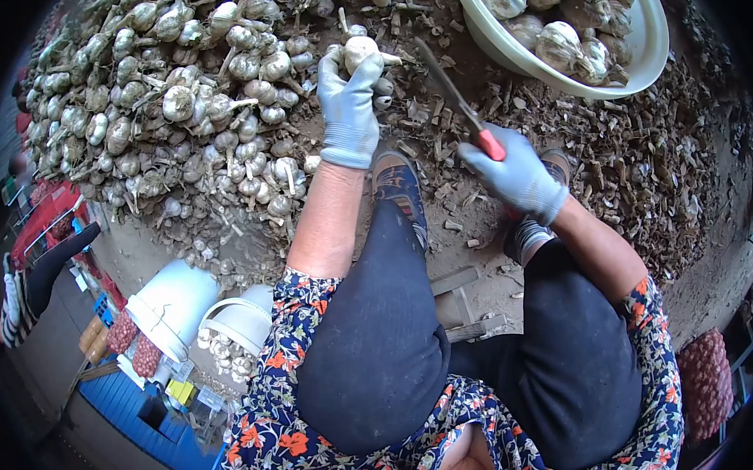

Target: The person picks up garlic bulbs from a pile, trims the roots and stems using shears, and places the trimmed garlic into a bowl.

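Observation:
A pale garlic bulb (360, 54) with a short stem pointing right is gripped in the fingers of my left hand (349, 106), which wears a grey-blue glove. My right hand (516, 170), gloved the same way, is closed around the red handle of a knife (452, 87). Its long dark blade points up and to the left, toward the bulb but apart from it. Beside my left hand lies a large heap of garlic (179, 101) with dry stems. Cut stems and dry husks (627, 163) cover the ground around my right hand.
A white basin (655, 45) holding garlic bulbs stands at the upper right. White buckets (173, 301) are at the lower left, with net bags (122, 331) nearby. Another person (20, 301) is at the far left. A red net sack (705, 384) stands at the right.

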`<state>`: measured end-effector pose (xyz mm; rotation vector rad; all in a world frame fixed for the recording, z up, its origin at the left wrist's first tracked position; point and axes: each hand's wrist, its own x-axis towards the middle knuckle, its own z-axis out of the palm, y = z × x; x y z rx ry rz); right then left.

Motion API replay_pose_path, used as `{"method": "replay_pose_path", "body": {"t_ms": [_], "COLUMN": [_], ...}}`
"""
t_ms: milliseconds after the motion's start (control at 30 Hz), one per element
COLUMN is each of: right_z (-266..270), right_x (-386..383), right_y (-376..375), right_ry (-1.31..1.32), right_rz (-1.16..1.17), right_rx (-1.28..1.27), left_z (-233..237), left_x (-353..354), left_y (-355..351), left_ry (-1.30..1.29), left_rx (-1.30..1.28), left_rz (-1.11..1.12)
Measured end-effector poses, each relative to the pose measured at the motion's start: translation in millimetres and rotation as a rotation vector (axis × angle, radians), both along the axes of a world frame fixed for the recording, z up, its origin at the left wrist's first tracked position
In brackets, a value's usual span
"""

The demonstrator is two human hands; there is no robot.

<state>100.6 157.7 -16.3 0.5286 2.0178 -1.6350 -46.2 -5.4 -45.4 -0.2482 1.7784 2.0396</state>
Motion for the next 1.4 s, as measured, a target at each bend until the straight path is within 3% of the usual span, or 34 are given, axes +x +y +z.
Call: {"method": "replay_pose_path", "body": {"t_ms": [33, 100, 300, 367, 433, 500, 533, 667, 767, 800, 933, 1000, 1033, 1100, 1233, 1400], "right_z": [0.9, 6.4, 12.8, 17.6, 21.4, 17.7, 14.5, 11.2, 13.7, 13.3, 12.3, 16.0, 17.1, 19.0, 14.9, 18.1], "right_x": [2.7, 6.3, 4.8, 1.7, 1.2, 5.7, 8.0, 11.8, 5.3, 3.9, 2.7, 0.9, 2.6, 5.4, 11.3, 8.0], "right_y": [5.3, 13.8, 18.3, 23.1, 24.7, 25.6, 24.6, 14.0, 8.8, 8.4, 10.4, 18.1, 18.1, 17.1, 14.1, 8.5], "right_ry": [-0.002, 0.040, 0.123, 0.180, 0.126, 0.163, 0.152, 0.222, 0.196, 0.197, 0.199, -0.077, -0.080, -0.004, 0.237, 0.195], "right_rz": [0.001, 0.094, 0.294, 0.396, 0.423, 0.412, 0.403, 0.367, 0.415, 0.433, 0.425, 0.377, 0.380, 0.396, 0.442, 0.491], "right_rx": [0.004, 0.253, 0.567, 0.725, 0.726, 0.802, 0.788, 0.792, 0.838, 0.841, 0.758, 0.014, 0.015, 0.146, 0.708, 0.801], "left_z": [5.4, 15.3, 21.7, 30.0, 22.1, 16.2, 24.1, 37.2, 30.7, 17.7, 37.8, 41.9, 46.9, 46.3, 37.2, 40.0], "left_x": [0.9, 3.9, -0.7, 6.2, 7.9, 8.0, 11.1, 14.8, 18.7, 19.6, 13.3, 14.5, 14.6, 12.8, 15.1, 16.1], "left_y": [-2.6, -6.9, -25.1, -21.7, -22.1, -23.4, -18.4, -8.9, -9.3, -13.1, -12.6, -11.9, -10.0, -11.8, -18.2, -17.0], "left_ry": [-0.002, -0.140, -0.159, -0.043, 0.072, 0.512, 0.373, 0.477, 0.503, 0.425, 0.380, 0.390, 0.405, 0.358, 0.397, 0.318], "left_rx": [0.004, 0.215, 0.266, -0.009, -0.097, -0.530, -0.571, -0.755, -0.697, -0.528, -0.498, -0.549, -0.602, -0.604, -0.583, -0.586], "left_rz": [0.001, -0.136, -0.451, -0.448, -0.425, -0.459, -0.435, -0.559, -0.577, -0.473, -0.594, -0.624, -0.653, -0.651, -0.663, -0.662]}}
